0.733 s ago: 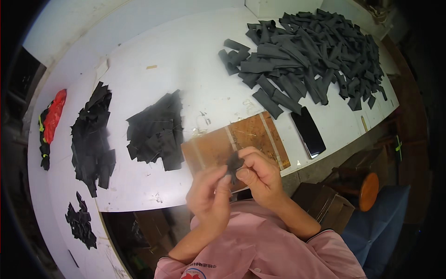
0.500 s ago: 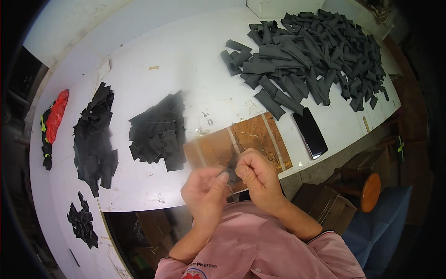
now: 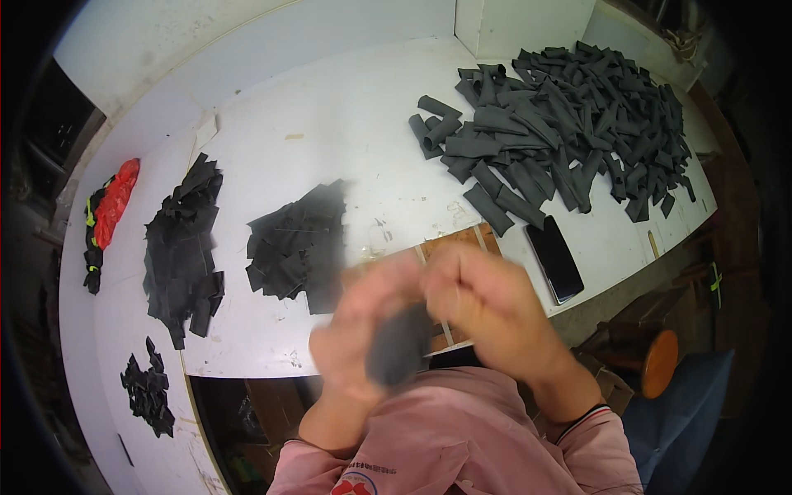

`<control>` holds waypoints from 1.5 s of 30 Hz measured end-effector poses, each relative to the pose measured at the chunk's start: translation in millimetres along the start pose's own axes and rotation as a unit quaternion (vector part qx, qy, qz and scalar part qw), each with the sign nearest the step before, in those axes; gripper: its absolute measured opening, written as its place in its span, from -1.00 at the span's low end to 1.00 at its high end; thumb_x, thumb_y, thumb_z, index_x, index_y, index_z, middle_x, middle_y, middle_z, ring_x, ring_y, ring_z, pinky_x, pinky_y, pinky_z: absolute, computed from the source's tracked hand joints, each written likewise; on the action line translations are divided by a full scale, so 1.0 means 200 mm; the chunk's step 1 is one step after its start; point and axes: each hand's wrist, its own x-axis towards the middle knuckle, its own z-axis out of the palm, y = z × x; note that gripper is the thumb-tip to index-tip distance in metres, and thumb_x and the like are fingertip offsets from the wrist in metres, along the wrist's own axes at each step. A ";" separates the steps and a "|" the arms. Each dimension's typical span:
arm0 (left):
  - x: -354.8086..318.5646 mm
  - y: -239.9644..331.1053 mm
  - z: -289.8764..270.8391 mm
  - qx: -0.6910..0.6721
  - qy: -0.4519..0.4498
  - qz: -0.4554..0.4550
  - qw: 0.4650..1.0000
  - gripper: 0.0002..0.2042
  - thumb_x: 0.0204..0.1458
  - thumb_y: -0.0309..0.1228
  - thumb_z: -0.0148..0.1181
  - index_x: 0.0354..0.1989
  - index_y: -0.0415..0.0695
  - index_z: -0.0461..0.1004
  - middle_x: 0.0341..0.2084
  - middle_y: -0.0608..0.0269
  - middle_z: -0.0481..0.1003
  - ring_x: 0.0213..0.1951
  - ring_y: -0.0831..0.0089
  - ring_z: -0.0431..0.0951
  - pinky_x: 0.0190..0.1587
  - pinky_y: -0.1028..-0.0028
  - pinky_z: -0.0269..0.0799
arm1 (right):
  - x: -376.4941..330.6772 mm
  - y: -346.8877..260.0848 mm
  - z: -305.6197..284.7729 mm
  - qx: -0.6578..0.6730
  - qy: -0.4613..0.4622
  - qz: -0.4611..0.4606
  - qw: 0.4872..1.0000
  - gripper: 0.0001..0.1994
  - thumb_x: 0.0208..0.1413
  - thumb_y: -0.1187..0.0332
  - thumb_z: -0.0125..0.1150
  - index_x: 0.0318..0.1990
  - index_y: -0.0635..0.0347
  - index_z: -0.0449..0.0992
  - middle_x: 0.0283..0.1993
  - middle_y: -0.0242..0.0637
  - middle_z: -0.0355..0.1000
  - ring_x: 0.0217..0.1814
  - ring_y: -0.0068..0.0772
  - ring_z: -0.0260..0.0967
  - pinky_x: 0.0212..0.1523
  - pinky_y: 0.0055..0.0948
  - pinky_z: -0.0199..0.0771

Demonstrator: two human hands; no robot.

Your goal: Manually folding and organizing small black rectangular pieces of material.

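Observation:
In front of my chest my left hand (image 3: 351, 322), smeared by motion, is curled round a dark grey fabric piece (image 3: 398, 346) that looks like a short tube. My right hand (image 3: 487, 301) is closed, its fingertips pinched at the upper end of the same piece and meeting the left fingers. Both hands are above a brown wooden board (image 3: 454, 239) at the table's front edge, covering much of it. Left of the hands lies a heap of flat black fabric pieces (image 3: 297, 239).
A large pile of dark grey fabric tubes (image 3: 561, 124) covers the table's back right. A phone (image 3: 554, 260) lies near the right front edge. Farther left are another black fabric heap (image 3: 183, 247), small black scraps (image 3: 148, 392) and a red plastic bag (image 3: 117, 202). An orange-topped stool (image 3: 660, 363) stands at right.
Both hands have risen and now look larger, still on the fabric piece. More of the piece shows, hanging below the left fingers. The whole view has shifted slightly.

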 end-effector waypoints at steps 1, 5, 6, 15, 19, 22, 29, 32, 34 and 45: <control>0.02 0.01 -0.01 -0.056 0.069 -0.014 0.996 -0.62 0.04 -0.46 -0.17 0.02 -0.40 0.06 -0.56 0.16 0.37 -0.87 0.72 0.12 -0.87 0.71 0.02 | 0.03 0.05 -0.03 0.090 0.007 0.076 0.993 -0.83 0.05 0.34 0.00 -0.50 0.22 0.30 -0.63 -0.43 0.18 -0.61 -0.60 0.09 -0.59 -0.61 0.08; 0.01 0.01 -0.28 -0.116 0.187 -0.067 0.973 -0.65 0.05 -0.56 -0.27 0.05 -0.30 0.11 -0.71 0.29 0.29 -0.88 0.73 0.06 -0.86 0.69 0.01 | -0.02 0.34 -0.09 0.256 -0.024 0.258 0.931 -0.80 0.12 0.28 -0.08 -0.47 0.19 0.32 -0.62 -0.53 0.14 -0.63 -0.75 0.01 -0.63 -0.77 0.01; -0.01 -0.01 -0.33 -0.118 0.246 -0.074 0.959 -0.67 0.06 -0.54 -0.25 0.03 -0.27 0.16 -0.77 0.34 0.25 -0.88 0.73 0.04 -0.86 0.68 0.00 | -0.04 0.38 -0.07 0.258 -0.024 0.260 0.930 -0.80 0.12 0.28 -0.08 -0.47 0.19 0.32 -0.62 -0.53 0.14 -0.63 -0.75 0.01 -0.63 -0.77 0.01; 0.04 0.00 -0.23 -0.340 0.175 0.011 0.924 -0.61 -0.04 -0.60 -0.26 0.04 -0.39 0.12 -0.72 0.23 0.30 -0.90 0.66 0.06 -0.86 0.67 0.04 | 0.11 0.32 -0.06 0.202 -0.081 0.212 0.953 -0.78 0.09 0.28 -0.04 -0.49 0.20 0.37 -0.64 -0.55 0.14 -0.64 -0.77 0.01 -0.63 -0.73 -0.02; -0.03 -0.01 -0.37 -0.099 0.264 -0.019 0.959 -0.62 -0.03 -0.59 -0.17 0.03 -0.36 0.14 -0.59 0.22 0.37 -0.88 0.67 0.03 -0.85 0.67 0.02 | 0.00 0.52 -0.10 0.245 -0.081 0.244 0.935 -0.82 0.09 0.31 -0.02 -0.46 0.19 0.35 -0.59 -0.52 0.18 -0.61 -0.74 0.09 -0.61 -0.75 0.08; -0.06 -0.03 -0.31 0.284 0.319 0.032 0.904 -0.62 -0.03 -0.57 -0.09 0.02 -0.33 0.17 -0.43 0.19 0.41 -0.72 0.66 0.15 -0.69 0.65 0.11 | -0.03 0.54 -0.11 0.271 -0.053 0.262 0.925 -0.84 0.08 0.32 -0.02 -0.46 0.18 0.34 -0.58 -0.51 0.18 -0.61 -0.71 0.11 -0.59 -0.73 0.12; 0.03 0.02 -0.22 0.648 0.125 0.151 0.736 -0.80 -0.15 -0.52 0.19 -0.31 -0.30 0.41 -0.30 0.10 0.43 -0.24 0.46 0.40 -0.15 0.50 0.28 | -0.02 0.42 -0.09 -0.056 0.067 0.028 0.996 -0.83 -0.01 0.32 0.07 -0.45 0.24 0.34 -0.58 -0.42 0.21 -0.54 -0.61 0.17 -0.55 -0.66 0.18; -0.01 -0.06 -0.18 0.555 0.169 0.269 0.769 -0.88 -0.14 -0.56 0.15 -0.40 -0.27 0.38 -0.32 0.10 0.43 -0.26 0.43 0.41 -0.14 0.46 0.28 | 0.01 0.22 -0.05 -0.295 0.088 -0.154 0.939 -0.79 -0.13 0.31 0.17 -0.48 0.27 0.32 -0.59 -0.34 0.22 -0.52 -0.46 0.20 -0.55 -0.55 0.22; -0.05 -0.09 -0.18 0.496 0.216 0.297 0.787 -0.93 -0.13 -0.60 0.11 -0.47 -0.24 0.34 -0.36 0.12 0.43 -0.28 0.41 0.41 -0.11 0.42 0.26 | 0.00 0.18 -0.04 -0.398 0.050 -0.189 0.896 -0.76 -0.20 0.31 0.21 -0.50 0.28 0.32 -0.59 -0.30 0.23 -0.51 -0.37 0.22 -0.55 -0.49 0.23; 0.09 0.01 -0.22 0.472 0.163 0.069 0.864 -0.82 -0.23 -0.53 0.24 -0.44 -0.29 0.39 -0.41 0.07 0.44 -0.31 0.42 0.43 -0.27 0.46 0.38 | -0.06 0.39 -0.06 -0.365 0.036 -0.164 0.916 -0.86 -0.24 0.40 0.16 -0.64 0.22 0.34 -0.64 -0.28 0.26 -0.54 -0.28 0.26 -0.54 -0.39 0.27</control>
